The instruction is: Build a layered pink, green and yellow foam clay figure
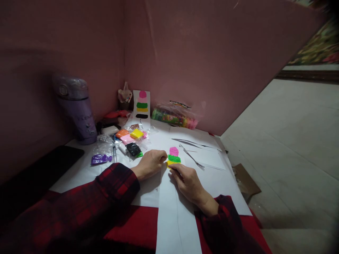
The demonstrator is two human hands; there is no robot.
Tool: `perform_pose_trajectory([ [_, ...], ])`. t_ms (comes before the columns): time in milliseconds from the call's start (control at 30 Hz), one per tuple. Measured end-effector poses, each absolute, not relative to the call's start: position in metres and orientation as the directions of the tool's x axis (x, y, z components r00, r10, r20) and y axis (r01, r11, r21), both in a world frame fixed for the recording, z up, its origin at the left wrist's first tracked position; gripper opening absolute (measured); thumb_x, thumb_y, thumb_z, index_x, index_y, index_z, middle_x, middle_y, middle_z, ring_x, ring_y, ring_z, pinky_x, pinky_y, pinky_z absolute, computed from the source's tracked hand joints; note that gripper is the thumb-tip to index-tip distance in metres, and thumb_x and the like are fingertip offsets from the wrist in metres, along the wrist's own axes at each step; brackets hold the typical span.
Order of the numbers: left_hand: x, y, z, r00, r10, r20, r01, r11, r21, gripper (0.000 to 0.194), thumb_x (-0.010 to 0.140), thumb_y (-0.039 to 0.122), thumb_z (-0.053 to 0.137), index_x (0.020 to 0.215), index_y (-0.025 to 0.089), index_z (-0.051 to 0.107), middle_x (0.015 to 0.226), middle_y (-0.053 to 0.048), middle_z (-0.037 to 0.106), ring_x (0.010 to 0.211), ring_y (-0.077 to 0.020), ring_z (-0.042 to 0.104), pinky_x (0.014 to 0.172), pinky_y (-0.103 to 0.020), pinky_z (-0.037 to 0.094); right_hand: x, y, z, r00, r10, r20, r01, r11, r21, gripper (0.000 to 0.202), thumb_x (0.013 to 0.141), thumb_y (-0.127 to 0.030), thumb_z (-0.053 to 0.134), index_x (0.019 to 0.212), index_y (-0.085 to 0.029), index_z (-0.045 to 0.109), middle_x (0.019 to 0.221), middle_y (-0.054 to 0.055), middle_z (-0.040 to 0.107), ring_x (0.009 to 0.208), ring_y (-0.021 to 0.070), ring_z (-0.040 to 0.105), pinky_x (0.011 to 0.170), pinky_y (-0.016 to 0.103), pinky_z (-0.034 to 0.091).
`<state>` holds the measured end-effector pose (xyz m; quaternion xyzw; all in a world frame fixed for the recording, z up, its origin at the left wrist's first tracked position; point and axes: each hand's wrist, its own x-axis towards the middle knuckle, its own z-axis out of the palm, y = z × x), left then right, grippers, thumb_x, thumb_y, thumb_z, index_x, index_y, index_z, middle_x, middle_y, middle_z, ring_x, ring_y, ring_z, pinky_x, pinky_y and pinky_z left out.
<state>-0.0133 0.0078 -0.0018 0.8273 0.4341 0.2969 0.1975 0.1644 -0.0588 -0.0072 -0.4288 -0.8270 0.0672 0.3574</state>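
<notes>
A stack of clay bands, pink on top, green, then yellow (174, 156), lies on a long white paper strip (174, 211). My right hand (188, 182) presses its fingertips on the yellow band at the bottom of the stack. My left hand (149, 163) rests curled on the paper just left of the clay, fingertips touching the stack's edge. A finished sample card (142, 106) with pink, green, yellow and black bands leans against the wall at the back.
Small bags of clay (132, 139) in orange, pink, yellow, black and purple lie at back left. A purple flask (76, 109) stands at far left, a dark phone (57, 158) near it. Metal tweezers (191, 157) lie right of the stack. A clay pack (173, 118) sits against the wall.
</notes>
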Motion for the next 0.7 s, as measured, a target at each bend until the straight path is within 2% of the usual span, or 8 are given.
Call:
perform_pose_trajectory([
  [700,-0.0138,0.0079,-0.0021,0.462,0.829,0.315,0.6,-0.554,0.577,0.019,0.078,0.013,0.051,0.081,0.019,0.069,0.077,-0.004,0.069,0.076,-0.017,0.062,0.069,-0.025,0.042,0.1618,-0.0609,-0.0032,-0.403,0.794,0.455,0.694,0.589,-0.413,0.018,0.09,-0.015,0.052,0.104,-0.019,0.063,0.093,0.008,0.072,0.079,0.0204,0.067,0.069,0.031,0.051],
])
